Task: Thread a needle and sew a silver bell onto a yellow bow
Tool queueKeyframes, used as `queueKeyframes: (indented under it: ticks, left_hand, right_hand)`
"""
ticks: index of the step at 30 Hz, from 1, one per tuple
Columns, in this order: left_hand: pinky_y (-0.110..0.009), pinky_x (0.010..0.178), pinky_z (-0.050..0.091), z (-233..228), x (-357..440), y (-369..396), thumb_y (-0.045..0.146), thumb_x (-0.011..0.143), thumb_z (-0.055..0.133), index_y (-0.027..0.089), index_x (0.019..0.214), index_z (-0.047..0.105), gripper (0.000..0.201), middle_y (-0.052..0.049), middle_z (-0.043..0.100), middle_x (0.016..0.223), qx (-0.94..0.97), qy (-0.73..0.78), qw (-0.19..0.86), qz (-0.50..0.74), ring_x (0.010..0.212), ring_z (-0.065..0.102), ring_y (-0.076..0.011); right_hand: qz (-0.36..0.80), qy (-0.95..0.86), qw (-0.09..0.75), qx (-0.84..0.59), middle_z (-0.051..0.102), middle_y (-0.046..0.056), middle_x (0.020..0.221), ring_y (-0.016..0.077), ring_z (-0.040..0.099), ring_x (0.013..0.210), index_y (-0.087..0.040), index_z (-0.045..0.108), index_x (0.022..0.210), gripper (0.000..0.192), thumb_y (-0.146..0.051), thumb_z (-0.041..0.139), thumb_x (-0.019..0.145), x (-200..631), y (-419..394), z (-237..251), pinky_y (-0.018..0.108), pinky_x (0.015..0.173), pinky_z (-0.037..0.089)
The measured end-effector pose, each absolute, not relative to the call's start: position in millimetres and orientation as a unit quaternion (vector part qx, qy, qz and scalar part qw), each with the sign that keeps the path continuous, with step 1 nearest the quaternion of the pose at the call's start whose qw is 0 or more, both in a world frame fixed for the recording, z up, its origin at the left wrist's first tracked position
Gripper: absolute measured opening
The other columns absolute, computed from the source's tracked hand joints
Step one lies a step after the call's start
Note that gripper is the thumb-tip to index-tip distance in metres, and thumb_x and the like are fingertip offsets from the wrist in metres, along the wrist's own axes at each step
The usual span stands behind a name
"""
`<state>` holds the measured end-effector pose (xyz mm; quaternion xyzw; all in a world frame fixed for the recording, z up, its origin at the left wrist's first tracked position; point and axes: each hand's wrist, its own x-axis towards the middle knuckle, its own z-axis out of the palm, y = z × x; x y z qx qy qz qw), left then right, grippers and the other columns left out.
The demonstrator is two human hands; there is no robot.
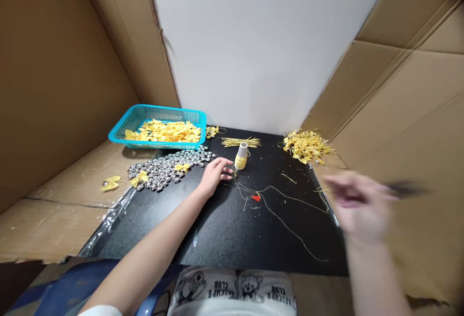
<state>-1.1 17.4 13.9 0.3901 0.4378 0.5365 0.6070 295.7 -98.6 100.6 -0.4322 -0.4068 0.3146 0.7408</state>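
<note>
A cone spool of yellow thread (240,160) stands upright on the black tabletop. My left hand (214,175) is beside it, fingers stretched apart and their tips close to its lower side; whether they touch it, I cannot tell. A bit of yellow cord hangs at the spool's base. My right hand (360,202) is raised past the table's right edge and smeared by motion. Its fingers look curled, and a dark, blurred, slender tool (408,189) sticks out to the right of them. Thin cord (286,194) trails over the table from the spool toward the right hand.
A blue basket (157,107) of yellow bows stands at back left. Before it spread silvery beads (161,168), with loose bows (110,183) nearby. Cut yellow cords (241,142) lie behind the spool. A bow pile (308,146) sits back right; a red scrap (256,198) lies mid-table. Cardboard walls flank both sides.
</note>
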Motion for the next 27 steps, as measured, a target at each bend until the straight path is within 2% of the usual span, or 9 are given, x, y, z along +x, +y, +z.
queueKeyframes:
  ticks: [2, 5, 10, 17, 21, 23, 27]
  left_hand:
    - [-0.021, 0.054, 0.05, 12.3, -0.1, 17.6, 0.036, 0.071, 0.07, 0.012, 0.079, 0.065, 0.026, -0.008, 0.068, 0.096, 0.376, 0.42, 0.634, 0.53, 0.067, 0.062, -0.0109]
    - [-0.02, 0.055, 0.049, 12.1, -0.9, 16.7, 0.032, 0.074, 0.069, 0.013, 0.08, 0.064, 0.02, -0.007, 0.069, 0.095, 0.356, 0.395, 0.674, 0.512, 0.065, 0.062, -0.0099]
    - [-0.019, 0.054, 0.047, 14.4, -3.6, 16.5, 0.027, 0.079, 0.066, 0.016, 0.076, 0.058, 0.014, -0.004, 0.07, 0.087, 0.315, 0.367, 0.729, 0.484, 0.06, 0.06, -0.0089]
    - [-0.017, 0.05, 0.043, 18.5, -1.8, 16.4, 0.024, 0.084, 0.061, 0.017, 0.075, 0.057, 0.013, -0.001, 0.062, 0.071, 0.264, 0.322, 0.784, 0.46, 0.055, 0.054, -0.0084]
    - [-0.018, 0.049, 0.041, 25.1, -3.3, 12.1, 0.024, 0.083, 0.063, 0.016, 0.075, 0.058, 0.012, 0.001, 0.054, 0.063, 0.248, 0.295, 0.804, 0.452, 0.052, 0.05, -0.0079]
    - [-0.018, 0.048, 0.04, 28.3, -5.2, 10.5, 0.025, 0.083, 0.064, 0.016, 0.075, 0.057, 0.013, 0.003, 0.049, 0.061, 0.243, 0.282, 0.809, 0.455, 0.051, 0.046, -0.0074]
    - [-0.018, 0.048, 0.039, 32.9, -10.2, 10.2, 0.031, 0.085, 0.062, 0.017, 0.075, 0.056, 0.018, 0.005, 0.04, 0.058, 0.226, 0.257, 0.81, 0.477, 0.049, 0.042, -0.007]
  right_hand:
    - [0.427, -0.41, 0.65, -0.477, 0.067, 0.001, 0.068, 0.0185, 0.069, 0.072, -0.02, 0.049, 0.051, 0.034, -0.033, 0.08, 0.058, 240.8, -67.8, 75.5, 0.037, 0.08, 0.055]
    - [0.455, -0.374, 0.633, -0.503, 0.06, -0.001, 0.059, 0.0242, 0.072, 0.082, -0.022, 0.031, 0.046, 0.057, -0.031, 0.087, 0.046, 176.3, -27.4, 41.5, 0.037, 0.087, 0.053]
    - [0.461, -0.377, 0.62, -0.51, 0.046, -0.007, 0.049, 0.0272, 0.073, 0.081, -0.024, 0.029, 0.05, 0.061, -0.032, 0.089, 0.041, 140.9, 5.0, 12.4, 0.032, 0.076, 0.054]
    - [0.401, -0.355, 0.617, -0.577, 0.051, -0.007, 0.052, 0.0193, 0.067, 0.065, -0.025, 0.032, 0.056, 0.056, -0.032, 0.086, 0.045, 117.7, 21.3, -6.3, 0.024, 0.059, 0.047]
    - [0.369, -0.339, 0.619, -0.605, 0.046, -0.01, 0.048, 0.0115, 0.052, 0.049, -0.025, 0.031, 0.056, 0.05, -0.024, 0.08, 0.05, 111.2, 28.3, -9.6, 0.023, 0.053, 0.042]
    - [0.358, -0.332, 0.623, -0.611, 0.043, -0.011, 0.047, 0.0095, 0.044, 0.046, -0.025, 0.03, 0.055, 0.047, -0.019, 0.076, 0.051, 113.0, 30.1, -9.7, 0.022, 0.051, 0.039]
    - [0.355, -0.32, 0.632, -0.611, 0.04, -0.012, 0.048, 0.0078, 0.038, 0.046, -0.025, 0.029, 0.055, 0.041, -0.014, 0.069, 0.053, 126.1, 31.3, -7.2, 0.021, 0.048, 0.034]
